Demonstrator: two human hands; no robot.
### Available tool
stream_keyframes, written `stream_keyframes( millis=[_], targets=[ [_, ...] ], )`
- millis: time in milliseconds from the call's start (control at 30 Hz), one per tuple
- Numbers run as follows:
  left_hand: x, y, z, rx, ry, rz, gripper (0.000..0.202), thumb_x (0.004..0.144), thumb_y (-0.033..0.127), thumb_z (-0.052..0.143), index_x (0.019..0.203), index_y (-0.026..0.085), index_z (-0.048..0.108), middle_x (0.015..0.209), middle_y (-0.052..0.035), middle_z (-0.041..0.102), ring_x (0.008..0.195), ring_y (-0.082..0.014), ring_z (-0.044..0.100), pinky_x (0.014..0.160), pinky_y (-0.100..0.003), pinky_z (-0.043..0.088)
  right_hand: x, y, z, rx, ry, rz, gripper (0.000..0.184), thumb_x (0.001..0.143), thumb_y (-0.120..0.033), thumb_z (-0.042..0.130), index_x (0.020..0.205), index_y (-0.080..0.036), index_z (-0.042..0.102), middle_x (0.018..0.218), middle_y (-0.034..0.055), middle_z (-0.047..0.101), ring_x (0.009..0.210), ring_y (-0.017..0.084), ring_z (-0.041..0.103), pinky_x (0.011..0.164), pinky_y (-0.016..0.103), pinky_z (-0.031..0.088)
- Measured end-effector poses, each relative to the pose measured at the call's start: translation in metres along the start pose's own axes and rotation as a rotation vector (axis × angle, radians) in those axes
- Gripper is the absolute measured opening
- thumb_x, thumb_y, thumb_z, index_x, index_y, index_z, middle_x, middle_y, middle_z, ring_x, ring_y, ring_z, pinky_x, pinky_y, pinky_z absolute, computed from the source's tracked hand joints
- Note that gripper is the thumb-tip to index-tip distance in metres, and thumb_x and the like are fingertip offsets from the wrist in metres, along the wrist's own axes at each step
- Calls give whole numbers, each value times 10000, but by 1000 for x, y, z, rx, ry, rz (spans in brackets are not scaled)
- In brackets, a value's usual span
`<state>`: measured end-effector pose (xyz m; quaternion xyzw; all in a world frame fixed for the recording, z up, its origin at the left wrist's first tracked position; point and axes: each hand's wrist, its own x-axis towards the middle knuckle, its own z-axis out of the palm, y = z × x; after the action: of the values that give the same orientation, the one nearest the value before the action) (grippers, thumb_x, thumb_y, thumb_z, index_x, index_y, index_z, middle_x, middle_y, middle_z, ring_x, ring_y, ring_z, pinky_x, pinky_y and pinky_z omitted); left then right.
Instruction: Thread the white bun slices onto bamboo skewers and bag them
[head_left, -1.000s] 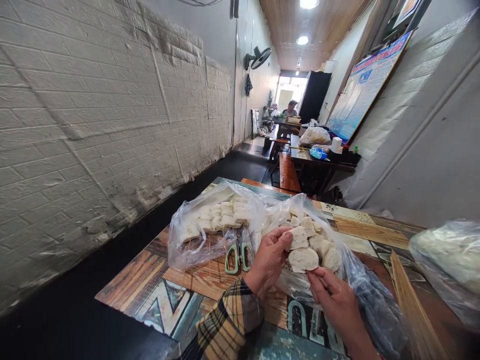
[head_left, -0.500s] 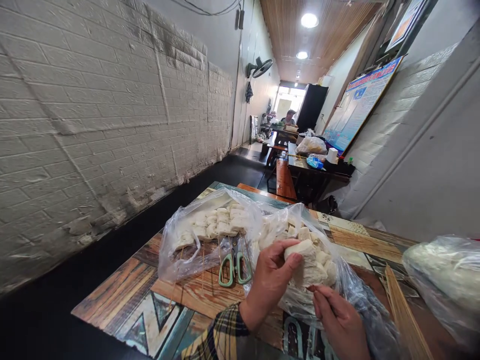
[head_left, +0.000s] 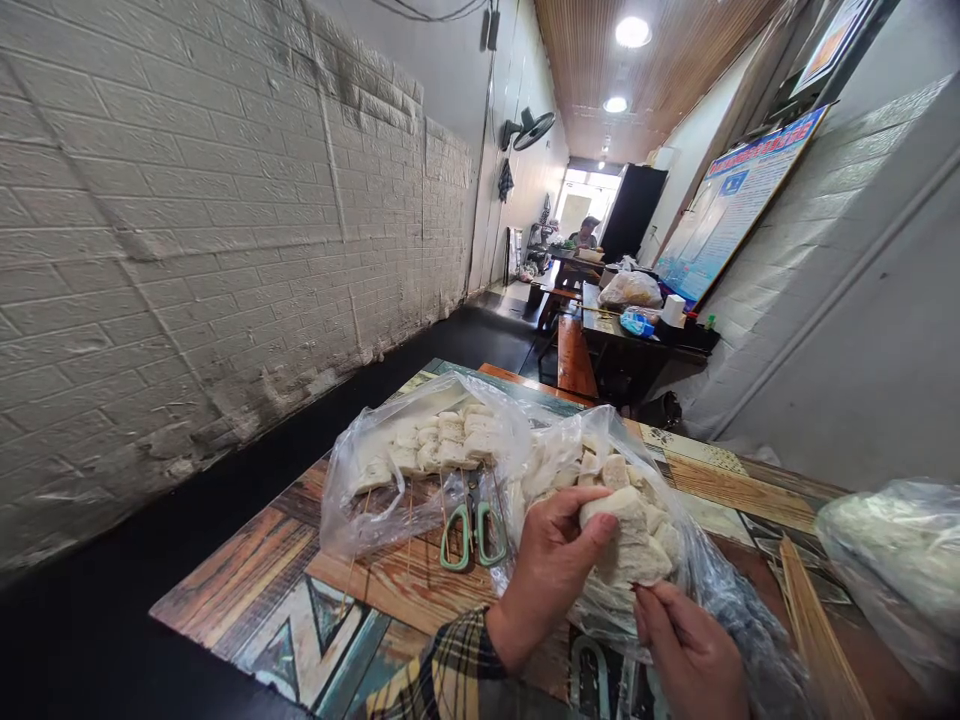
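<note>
My left hand [head_left: 559,560] is closed around a few pale, spongy food pieces [head_left: 630,535], thumb pressed on the top one. At their lower edge my right hand [head_left: 686,635] pinches what looks like a thin bamboo skewer, mostly hidden by the fingers. Beneath both hands lies an opened clear plastic bag [head_left: 720,570] of loose pale chunks [head_left: 615,470]. To the left, similar pieces on skewers [head_left: 450,440] rest in a row inside another clear bag [head_left: 337,510], sticks toward me. Green-handled scissors [head_left: 472,535] lie between the two bags.
A bundle of bamboo skewers [head_left: 821,630] lies on the patterned wooden table [head_left: 247,560] at right, beside a full plastic bag [head_left: 900,560]. Beyond are a bench [head_left: 574,355], another table with bags [head_left: 630,290], and a seated person [head_left: 585,235]. A brick-patterned wall [head_left: 225,220] runs along the left.
The view has shifted slightly. Both hands stay together at the pale pieces, with my right hand still pinching at their lower edge; little else differs.
</note>
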<state>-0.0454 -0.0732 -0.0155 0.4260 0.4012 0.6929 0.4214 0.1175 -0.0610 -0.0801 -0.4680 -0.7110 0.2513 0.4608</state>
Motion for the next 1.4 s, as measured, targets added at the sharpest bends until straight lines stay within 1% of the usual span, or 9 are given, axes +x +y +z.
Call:
stream_keyframes(
  millis=[167,400,667,800,933,1000,1100,1300,1400],
  targets=[
    [-1,0,1,-2,1,-6,402,786,472,691,1014,148,760,891,-89,717,783,-182,592,713,-275,466,-1,3,0,12,-23,46,441,900,-533,514,573,-237,534,515,-37,503,480,135,489,517,250,383],
    [0,-5,2,-8,2,-24,384,776,459,700,1004,157,764,843,-76,698,749,-169,569,682,-262,440,-1,-4,0,-21,4,34,483,894,-561,488,534,-239,506,483,-38,486,459,140,471,497,258,364],
    [0,-6,3,-6,-17,-27,390,778,473,695,991,155,764,831,-66,692,733,-159,561,664,-253,436,-1,1,-2,-81,3,41,465,895,-550,475,534,-258,502,484,-20,520,465,163,499,503,276,397],
    [2,-10,1,-24,-32,-50,381,777,458,703,989,148,763,840,-73,694,745,-162,563,673,-254,434,1,6,-2,-66,-68,45,461,898,-533,478,528,-259,502,479,-17,518,449,165,498,460,275,393],
    [9,-18,-3,-94,11,-86,374,762,445,724,1008,165,756,903,-67,708,767,-151,565,688,-244,436,6,3,0,39,-174,116,422,918,-504,473,595,-239,535,497,-24,525,430,146,485,441,261,392],
    [13,-21,-5,-152,37,-104,366,762,437,728,1009,167,753,923,-66,715,778,-147,571,693,-239,437,9,-1,0,46,-217,93,384,922,-494,479,665,-229,588,521,-25,546,450,143,503,468,256,409],
    [18,-22,-4,-210,53,-134,343,756,414,740,996,169,754,879,-52,719,775,-140,578,691,-227,432,13,-6,0,7,-189,25,360,936,-471,471,718,-226,621,547,-25,566,506,145,537,523,252,425],
    [18,-23,2,-239,56,-157,305,726,384,770,948,174,762,855,-34,719,822,-148,598,747,-238,444,15,-10,-2,-23,-135,-45,378,947,-443,444,669,-234,593,525,-36,542,499,138,519,526,246,412],
    [16,-24,5,-203,48,-178,337,722,407,769,952,161,756,826,-25,710,747,-122,576,693,-226,437,14,-11,-2,-25,-134,-35,402,943,-442,443,613,-236,543,520,-35,532,503,136,512,520,246,392]
  ],
)
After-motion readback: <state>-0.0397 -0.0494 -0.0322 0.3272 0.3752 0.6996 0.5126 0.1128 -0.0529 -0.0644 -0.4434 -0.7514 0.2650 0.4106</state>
